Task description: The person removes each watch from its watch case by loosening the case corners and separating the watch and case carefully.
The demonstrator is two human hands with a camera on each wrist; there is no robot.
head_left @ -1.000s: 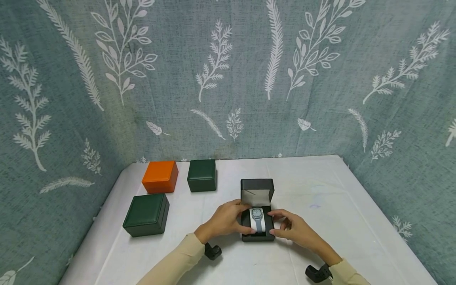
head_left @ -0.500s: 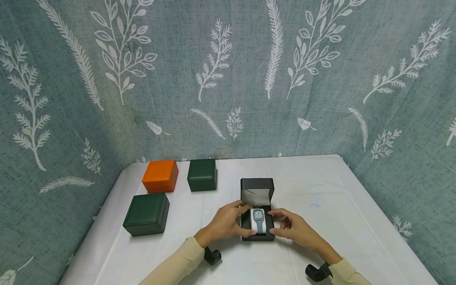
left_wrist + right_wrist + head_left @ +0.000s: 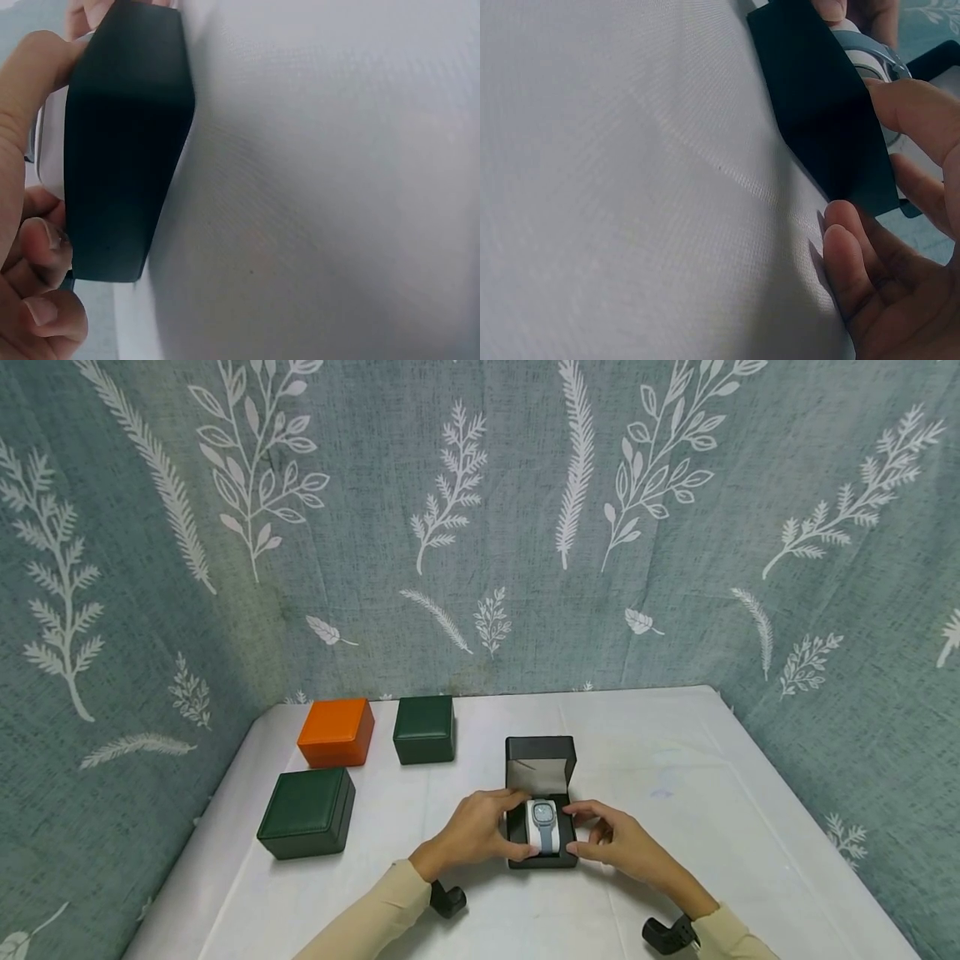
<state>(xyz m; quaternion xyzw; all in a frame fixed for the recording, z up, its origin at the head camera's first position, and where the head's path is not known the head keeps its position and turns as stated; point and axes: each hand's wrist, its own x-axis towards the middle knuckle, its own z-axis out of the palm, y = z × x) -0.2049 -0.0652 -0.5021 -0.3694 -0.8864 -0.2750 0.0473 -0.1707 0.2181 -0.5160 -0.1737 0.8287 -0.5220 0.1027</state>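
- I have the watch near the middle of the worktop, wrapped round its white cushion inside the dark box, dial at the hinge end.
- The lid stands raised on the far side, which I judge gives both sets of fingers a way in from above.
- The left hand has thumb and forefinger spread to opposite ends of the cushion and seems clamped on it; I read that as steadying or seating it. My left wrist view hides the contact, so I can't tell how firmly.
- The right hand pinches the box's right side, thumb nearer me and forefinger farther off, its lower fingers curled beside the wall, probably to brace the box against sliding.
- Off to the left sit an orange box, a smaller green box and a larger green box, lids down, apparently parked there to leave elbow room.
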